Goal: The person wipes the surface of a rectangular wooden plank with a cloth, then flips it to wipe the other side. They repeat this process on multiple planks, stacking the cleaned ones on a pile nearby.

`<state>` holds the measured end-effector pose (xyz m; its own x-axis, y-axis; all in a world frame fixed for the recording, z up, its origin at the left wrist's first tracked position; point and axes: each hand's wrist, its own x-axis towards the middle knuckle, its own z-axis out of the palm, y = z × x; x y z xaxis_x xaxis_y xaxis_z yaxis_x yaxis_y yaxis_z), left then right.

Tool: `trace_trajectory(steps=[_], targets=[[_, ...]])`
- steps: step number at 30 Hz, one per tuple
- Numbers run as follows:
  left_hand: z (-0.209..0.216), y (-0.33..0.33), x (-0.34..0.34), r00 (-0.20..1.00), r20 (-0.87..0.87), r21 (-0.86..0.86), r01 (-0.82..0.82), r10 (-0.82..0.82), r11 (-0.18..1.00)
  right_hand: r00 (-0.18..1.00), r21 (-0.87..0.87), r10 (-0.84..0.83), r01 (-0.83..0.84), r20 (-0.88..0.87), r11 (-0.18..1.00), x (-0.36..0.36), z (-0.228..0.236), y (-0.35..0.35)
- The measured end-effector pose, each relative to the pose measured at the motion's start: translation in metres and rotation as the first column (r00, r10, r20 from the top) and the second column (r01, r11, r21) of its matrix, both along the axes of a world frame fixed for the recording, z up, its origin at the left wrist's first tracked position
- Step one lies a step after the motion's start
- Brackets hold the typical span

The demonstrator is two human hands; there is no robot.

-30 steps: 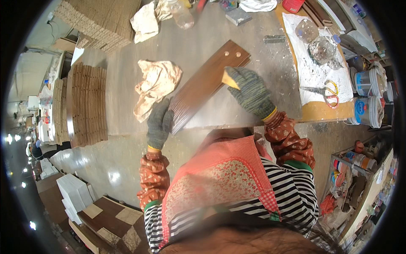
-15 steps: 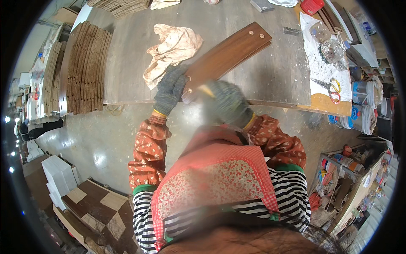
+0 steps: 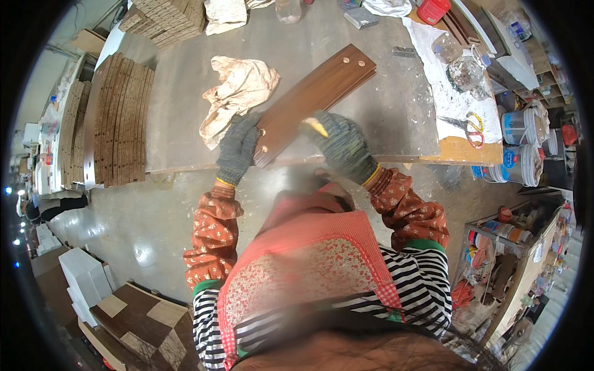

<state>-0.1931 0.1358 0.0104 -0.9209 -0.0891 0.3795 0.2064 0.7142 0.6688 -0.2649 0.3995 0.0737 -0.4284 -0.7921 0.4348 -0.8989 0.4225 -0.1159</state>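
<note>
On the table lies a brown wooden board (image 3: 312,99), set at a slant, with another board's edge showing under it. Two pale round spots mark each of its ends. My left hand (image 3: 238,145), in a dark grey knit glove, holds the board's near left end at the edge. My right hand (image 3: 343,145), gloved alike, is curled just right of the board's near part, slightly blurred. Something pale yellow shows at its thumb side; I cannot make out what it is. A crumpled, stained cream cloth (image 3: 241,83) lies beyond my left hand, touching or nearly touching its fingertips.
Brown panels (image 3: 120,120) stand in a row at the table's left, with more stacked panels (image 3: 164,21) behind. Scissors (image 3: 467,127) and a plastic bottle (image 3: 465,73) sit on white paper at right. Buckets (image 3: 523,164) stand beside the table. A grey block (image 3: 361,18) lies far back.
The whole view has shifted, so the table sits a little lower and further left. My right hand has drawn back slightly from the board's near end and is less blurred. The left keeps its hold.
</note>
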Motion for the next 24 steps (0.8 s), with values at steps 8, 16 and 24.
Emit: trace_trajectory(steps=[8,16,24], targets=[[0.005,-0.001,0.002,1.0,0.017,-0.014,0.005,-0.005,1.0,0.984,0.018,0.076,-0.08,0.162,0.997,-0.021,-0.027,-0.003],[0.006,-0.002,0.002,0.999,0.044,-0.025,0.01,-0.009,1.0,0.989,0.028,-0.065,0.062,0.132,0.998,-0.058,-0.011,0.023],[0.008,-0.004,0.003,0.991,0.136,-0.039,-0.007,0.012,0.999,0.955,0.114,-0.24,0.223,0.173,0.968,-0.093,-0.033,0.045]])
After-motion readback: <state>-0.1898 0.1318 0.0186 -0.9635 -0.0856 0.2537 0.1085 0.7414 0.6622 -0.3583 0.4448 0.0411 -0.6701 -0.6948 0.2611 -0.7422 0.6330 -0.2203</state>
